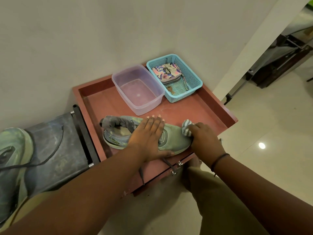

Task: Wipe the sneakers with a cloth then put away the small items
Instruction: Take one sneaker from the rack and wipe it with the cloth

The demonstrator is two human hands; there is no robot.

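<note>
A grey-green sneaker [176,138] lies on its side on the red table top [199,109], toe to the right. My left hand [149,136] lies flat across its middle, fingers straight, pressing it down. My right hand [205,138] grips a grey-and-white striped cloth [186,127] against the toe. The second sneaker [11,156] sits at the far left on a dark stool. A blue basket [194,77] at the back right holds a patterned pouch [166,72] and keys [170,89].
A clear plastic tub [157,92] stands empty beside the basket at the back. The table has a raised rim and abuts the wall. The dark stool [55,150] stands to its left. Tiled floor opens to the right. Laces hang over the table's front edge.
</note>
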